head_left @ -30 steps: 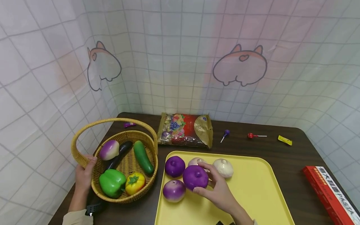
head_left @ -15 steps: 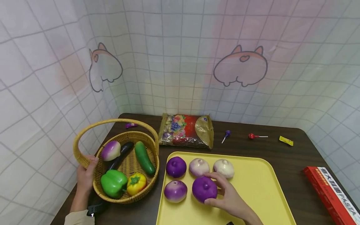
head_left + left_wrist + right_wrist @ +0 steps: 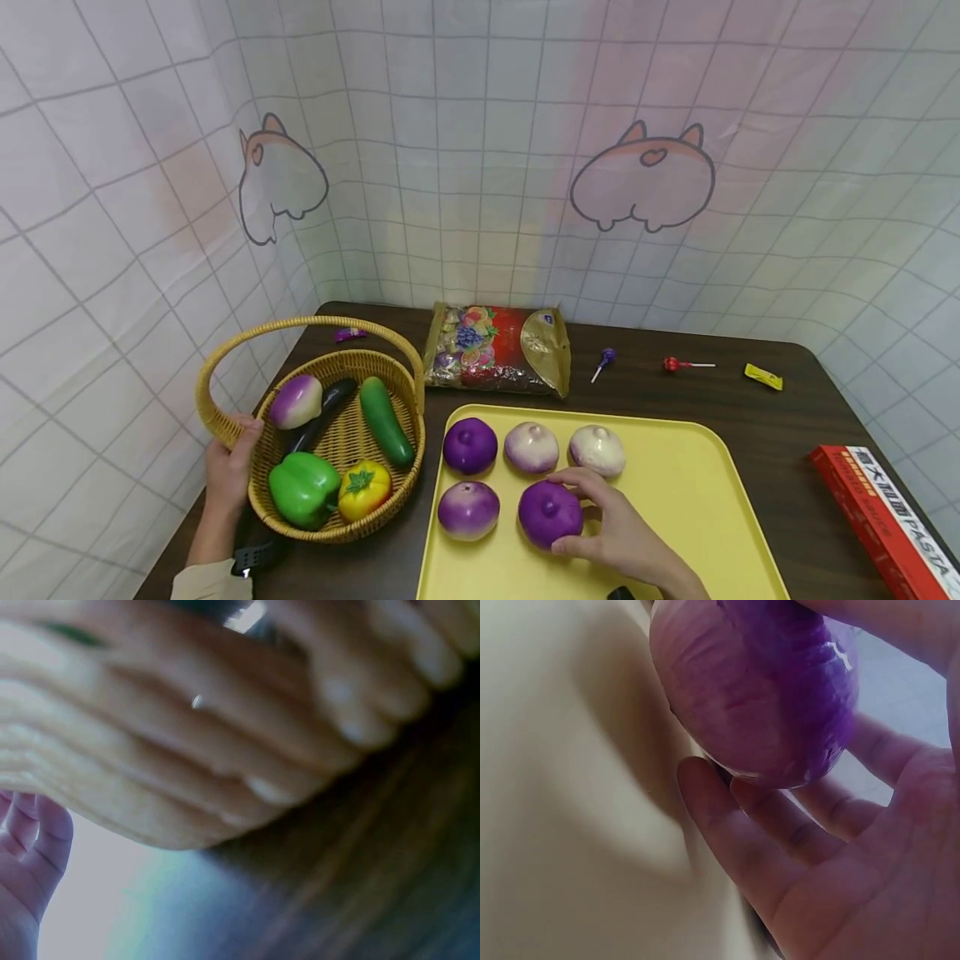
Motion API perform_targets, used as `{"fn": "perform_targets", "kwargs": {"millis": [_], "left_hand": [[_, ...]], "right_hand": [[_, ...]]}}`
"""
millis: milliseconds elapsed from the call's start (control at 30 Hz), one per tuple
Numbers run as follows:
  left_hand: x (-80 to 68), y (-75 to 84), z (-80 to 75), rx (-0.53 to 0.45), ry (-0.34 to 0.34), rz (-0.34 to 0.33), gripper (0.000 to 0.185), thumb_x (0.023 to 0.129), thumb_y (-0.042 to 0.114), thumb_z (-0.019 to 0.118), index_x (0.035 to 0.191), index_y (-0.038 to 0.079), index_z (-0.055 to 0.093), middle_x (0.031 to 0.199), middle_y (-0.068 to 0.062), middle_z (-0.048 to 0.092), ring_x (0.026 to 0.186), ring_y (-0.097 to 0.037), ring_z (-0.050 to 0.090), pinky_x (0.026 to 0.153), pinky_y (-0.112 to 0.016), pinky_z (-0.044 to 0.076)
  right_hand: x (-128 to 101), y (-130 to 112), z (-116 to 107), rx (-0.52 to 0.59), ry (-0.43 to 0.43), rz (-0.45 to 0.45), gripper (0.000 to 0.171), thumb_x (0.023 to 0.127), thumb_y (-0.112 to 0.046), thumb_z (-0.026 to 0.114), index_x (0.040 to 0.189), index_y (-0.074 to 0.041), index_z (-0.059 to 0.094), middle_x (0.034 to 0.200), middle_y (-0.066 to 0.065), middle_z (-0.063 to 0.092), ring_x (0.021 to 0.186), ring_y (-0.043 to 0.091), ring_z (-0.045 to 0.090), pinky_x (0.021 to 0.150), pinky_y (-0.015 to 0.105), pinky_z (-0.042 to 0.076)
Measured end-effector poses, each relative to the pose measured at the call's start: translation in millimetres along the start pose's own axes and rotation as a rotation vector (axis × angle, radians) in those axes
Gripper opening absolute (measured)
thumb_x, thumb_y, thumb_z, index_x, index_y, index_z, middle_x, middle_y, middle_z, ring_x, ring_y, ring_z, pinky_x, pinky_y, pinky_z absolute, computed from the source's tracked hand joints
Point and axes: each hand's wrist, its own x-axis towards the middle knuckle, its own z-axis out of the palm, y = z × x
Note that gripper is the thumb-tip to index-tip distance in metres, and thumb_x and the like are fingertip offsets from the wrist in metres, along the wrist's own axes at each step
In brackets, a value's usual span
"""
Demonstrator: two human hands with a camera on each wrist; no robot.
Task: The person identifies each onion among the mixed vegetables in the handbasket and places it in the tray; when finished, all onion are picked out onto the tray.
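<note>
The basket stands left of the tray, bag behind both.

You face a dark brown wooden table; behind it hangs a white grid-patterned curtain printed with cartoon animals, softly lit.

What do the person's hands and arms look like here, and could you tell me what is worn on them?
Both hands are bare, without gloves or visible rings. The left hand comes from a pale beige sleeve, with a small black device at the wrist. At the right hand's wrist only the dark edge of a similar device shows; any sleeve there is out of frame.
</note>
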Motion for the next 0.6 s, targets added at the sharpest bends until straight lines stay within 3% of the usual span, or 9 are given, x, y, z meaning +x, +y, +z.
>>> {"fn": "perform_targets", "kwargs": {"millis": [333,600], "left_hand": [[0.2,1.0,-0.2,-0.012,-0.003,0.003,0.012,0.095,0.001,0.055,0.085,0.007,0.057,0.072,0.002,0.053,0.062,-0.009,0.048,0.056,-0.017,0.040],[-0.1,-0.6,0.9,-0.007,0.010,0.027,0.014,0.095,0.001,0.056,0.084,0.010,0.056,0.072,0.004,0.052,0.062,-0.009,0.046,0.057,-0.018,0.040]], "right_hand": [[0.3,1.4,1.5,0.027,-0.016,0.037,0.068,0.074,-0.025,0.086,0.133,-0.018,0.052,0.132,0.004,0.045,0.115,0.020,0.054,0.092,0.032,0.049],[2.0,2.0,6.7,-0.009,0.012,-0.002,0.067,0.074,-0.025,0.085,0.132,-0.021,0.052,0.130,-0.001,0.049,0.114,0.017,0.053,0.089,0.032,0.049]]}}
